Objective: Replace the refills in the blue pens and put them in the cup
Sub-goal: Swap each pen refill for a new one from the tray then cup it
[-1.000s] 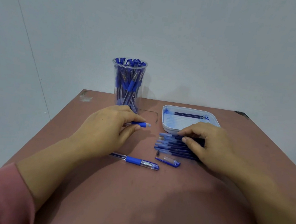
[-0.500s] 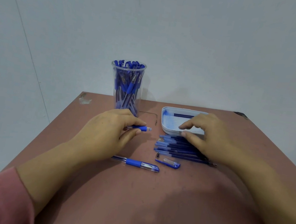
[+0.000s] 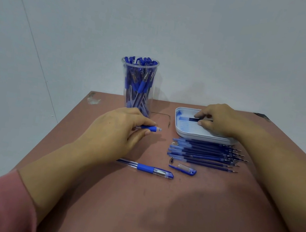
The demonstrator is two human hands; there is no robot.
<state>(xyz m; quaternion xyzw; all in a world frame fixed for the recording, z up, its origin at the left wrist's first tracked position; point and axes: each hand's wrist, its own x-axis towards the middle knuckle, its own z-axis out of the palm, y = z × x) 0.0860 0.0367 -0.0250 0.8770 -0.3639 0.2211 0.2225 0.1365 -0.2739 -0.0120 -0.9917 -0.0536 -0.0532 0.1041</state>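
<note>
fingers point(image 3: 200, 114) of the right hand point(image 3: 222, 121): index and thumb closed in a pinch on a dark refill point(image 3: 193, 119) lying inside the white tray point(image 3: 180, 132), far right of the table point(image 3: 135, 211). whether the refill is being laid down or picked up cannot be told.

left hand point(image 3: 117, 130): fingers curled round a blue pen barrel point(image 3: 150, 128), whose end pokes out past thumb and index and points right, toward the tray. held low over the table, just in front of the cup. likely kept level there so a refill can be fed in from the right.

loose refills point(image 3: 205, 154): a bundle laid side by side just in front of the tray, tips to the right. probably the supply, kept within the right hand's reach.

pen cap point(image 3: 185, 168) and a small dark part point(image 3: 172, 159), too small to name: set just in front of the bundle, apparently taken off the opened pen.

whole blue pen point(image 3: 149, 169): flat on the table near the left wrist, well apart from the cup. done or waiting, cannot tell.

clear cup point(image 3: 139, 65): upright at the table's far edge, packed with standing blue pens point(image 3: 142, 85).

step in hand, by judgement: refill exchange on one pen. reassembly and the drop into the cup are not yet done.
</note>
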